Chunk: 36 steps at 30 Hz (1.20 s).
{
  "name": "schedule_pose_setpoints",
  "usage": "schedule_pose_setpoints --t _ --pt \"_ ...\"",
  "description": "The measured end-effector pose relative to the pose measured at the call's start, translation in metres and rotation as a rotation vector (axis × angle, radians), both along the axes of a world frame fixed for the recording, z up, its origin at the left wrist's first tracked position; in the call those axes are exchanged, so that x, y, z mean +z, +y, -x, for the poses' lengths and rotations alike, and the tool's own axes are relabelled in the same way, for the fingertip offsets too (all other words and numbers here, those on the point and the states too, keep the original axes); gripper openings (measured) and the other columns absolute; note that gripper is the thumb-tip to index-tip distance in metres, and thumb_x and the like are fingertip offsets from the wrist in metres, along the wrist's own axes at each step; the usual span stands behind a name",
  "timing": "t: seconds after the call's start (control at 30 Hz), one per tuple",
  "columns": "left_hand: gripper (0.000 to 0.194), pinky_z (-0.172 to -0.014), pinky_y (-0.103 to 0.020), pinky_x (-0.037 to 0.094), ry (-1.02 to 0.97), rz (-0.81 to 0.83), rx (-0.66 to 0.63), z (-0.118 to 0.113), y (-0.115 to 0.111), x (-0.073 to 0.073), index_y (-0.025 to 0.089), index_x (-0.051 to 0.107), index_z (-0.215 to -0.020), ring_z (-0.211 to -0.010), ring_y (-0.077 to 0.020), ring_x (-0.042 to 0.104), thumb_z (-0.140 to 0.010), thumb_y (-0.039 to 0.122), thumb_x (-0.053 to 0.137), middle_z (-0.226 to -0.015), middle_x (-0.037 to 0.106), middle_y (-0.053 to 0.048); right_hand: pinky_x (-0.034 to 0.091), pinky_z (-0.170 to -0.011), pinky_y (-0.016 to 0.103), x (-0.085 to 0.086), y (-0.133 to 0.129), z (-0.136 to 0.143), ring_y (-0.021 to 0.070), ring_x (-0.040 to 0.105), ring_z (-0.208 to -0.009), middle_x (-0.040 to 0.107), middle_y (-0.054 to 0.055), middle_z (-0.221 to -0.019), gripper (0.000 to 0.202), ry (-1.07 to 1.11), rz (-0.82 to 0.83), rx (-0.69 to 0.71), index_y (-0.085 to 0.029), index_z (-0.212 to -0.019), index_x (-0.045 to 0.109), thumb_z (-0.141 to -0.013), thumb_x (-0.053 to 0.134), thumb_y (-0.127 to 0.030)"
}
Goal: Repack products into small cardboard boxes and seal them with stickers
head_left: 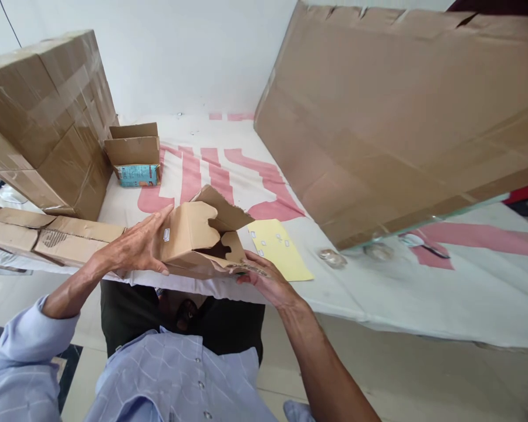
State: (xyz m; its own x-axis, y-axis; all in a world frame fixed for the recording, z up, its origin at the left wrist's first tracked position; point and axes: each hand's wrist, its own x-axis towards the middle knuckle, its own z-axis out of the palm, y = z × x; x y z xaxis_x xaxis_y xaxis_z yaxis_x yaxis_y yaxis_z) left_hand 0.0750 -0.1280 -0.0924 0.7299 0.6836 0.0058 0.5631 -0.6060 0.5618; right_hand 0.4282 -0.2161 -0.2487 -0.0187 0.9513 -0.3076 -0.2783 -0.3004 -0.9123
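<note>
A small brown cardboard box (182, 237) lies at the table's front edge, its right end open with the flaps sticking out. My left hand (143, 243) grips its closed left end, thumb low and fingers along the top, beside a small white sticker (166, 234). At the open end, my right hand (264, 278) holds the lower flap, with the thumb above and fingers partly hidden beneath. The inside of the box is dark, so I cannot tell what it contains. Just behind the right hand lies a yellow sheet (286, 258) carrying several small white stickers.
Taped cartons (66, 117) are stacked at the left, with a row of narrow boxes (70, 237) along the front edge. An open box (134, 149) with a blue packet (136, 175) stands behind. A large cardboard panel (400, 117) leans at right, near a tape roll (332, 258) and scissors (426, 243).
</note>
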Motion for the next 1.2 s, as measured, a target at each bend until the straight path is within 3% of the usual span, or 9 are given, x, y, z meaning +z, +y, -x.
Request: schedule_pose_setpoints --t 0.2,0.4,0.5,0.57,0.63,0.73,0.83,0.97,1.2 --pt "0.148 -0.134 -0.068 0.033 -0.020 0.049 0.031 0.000 -0.004 -0.005 0.024 0.015 -0.179 -0.168 -0.0471 0.032 -0.064 0.063 0.100 -0.181 0.032 -0.026 0.063 -0.066 0.035 -0.010 -0.002 0.000 0.0234 0.077 -0.077 0.084 0.008 -0.099 0.062 0.028 -0.003 0.022 -0.023 -0.111 0.081 -0.066 0.099 -0.062" --pt "0.132 -0.132 -0.063 0.041 -0.047 -0.028 0.100 -0.002 -0.025 0.008 0.025 0.025 -0.175 -0.161 -0.0457 0.044 -0.066 0.045 0.097 -0.172 0.046 -0.020 0.061 -0.062 0.034 -0.015 0.011 0.004 0.0238 0.077 -0.077 0.084 0.009 -0.099 0.059 0.015 0.044 0.004 -0.023 -0.104 0.082 -0.066 0.095 -0.066" --pt "0.124 -0.129 -0.064 0.043 -0.054 -0.156 0.163 -0.003 -0.034 0.020 0.028 0.029 -0.173 -0.155 -0.0448 0.049 -0.067 0.041 0.094 -0.165 0.051 -0.018 0.060 -0.061 0.036 0.006 0.027 0.002 0.0252 0.075 -0.079 0.082 0.010 -0.095 0.049 -0.142 -0.062 -0.222 -0.023 -0.092 0.081 -0.070 0.090 -0.065" --pt "0.123 -0.126 -0.065 0.045 -0.034 -0.223 0.195 -0.004 -0.036 0.022 0.028 0.031 -0.172 -0.151 -0.0455 0.052 -0.067 0.043 0.094 -0.160 0.054 -0.017 0.061 -0.065 0.038 0.035 0.035 0.003 0.0249 0.073 -0.079 0.079 0.009 -0.091 0.040 -0.320 -0.230 -0.441 -0.023 -0.088 0.079 -0.078 0.084 -0.062" --pt "0.122 -0.123 -0.068 0.046 -0.002 -0.261 0.219 -0.008 -0.037 0.019 0.028 0.033 -0.170 -0.148 -0.0470 0.053 -0.067 0.047 0.095 -0.156 0.056 -0.018 0.063 -0.074 0.041 0.072 0.036 0.013 0.0255 0.072 -0.085 0.078 0.007 -0.091 0.031 -0.541 -0.473 -0.548 -0.024 -0.090 0.078 -0.090 0.075 -0.055" --pt "0.121 -0.118 -0.070 0.047 0.032 -0.303 0.256 -0.017 -0.035 0.009 0.024 0.037 -0.168 -0.143 -0.0486 0.055 -0.066 0.056 0.096 -0.153 0.057 -0.020 0.063 -0.089 0.045 0.125 0.027 0.041 0.0270 0.073 -0.096 0.077 0.008 -0.098 0.022 -0.837 -0.863 -0.372 -0.027 -0.093 0.079 -0.102 0.066 -0.041" --pt "0.121 -0.113 -0.069 0.050 0.047 -0.352 0.279 -0.028 -0.035 0.002 0.021 0.039 -0.166 -0.137 -0.0487 0.056 -0.067 0.061 0.096 -0.152 0.058 -0.022 0.062 -0.088 0.042 0.152 0.023 0.073 0.0243 0.072 -0.094 0.076 0.008 -0.099 0.020 -0.996 -1.140 -0.075 -0.025 -0.098 0.080 -0.106 0.062 -0.025" --pt "0.121 -0.105 -0.064 0.053 0.072 -0.390 0.268 -0.037 -0.038 -0.001 0.021 0.041 -0.166 -0.132 -0.0475 0.058 -0.067 0.065 0.095 -0.148 0.060 -0.021 0.060 -0.086 0.040 0.153 0.032 0.092 0.0234 0.067 -0.093 0.073 0.009 -0.096 0.026 -1.181 -1.248 0.096 -0.022 -0.103 0.080 -0.108 0.056 -0.015" --pt "0.121 -0.102 -0.064 0.054 0.109 -0.380 0.281 -0.045 -0.041 0.000 0.016 0.041 -0.165 -0.132 -0.0498 0.057 -0.068 0.065 0.094 -0.149 0.060 -0.024 0.056 -0.087 0.039 0.148 0.041 0.091 0.0242 0.063 -0.096 0.069 0.009 -0.096 0.027 -1.343 -1.265 0.108 -0.022 -0.099 0.079 -0.107 0.055 -0.012"
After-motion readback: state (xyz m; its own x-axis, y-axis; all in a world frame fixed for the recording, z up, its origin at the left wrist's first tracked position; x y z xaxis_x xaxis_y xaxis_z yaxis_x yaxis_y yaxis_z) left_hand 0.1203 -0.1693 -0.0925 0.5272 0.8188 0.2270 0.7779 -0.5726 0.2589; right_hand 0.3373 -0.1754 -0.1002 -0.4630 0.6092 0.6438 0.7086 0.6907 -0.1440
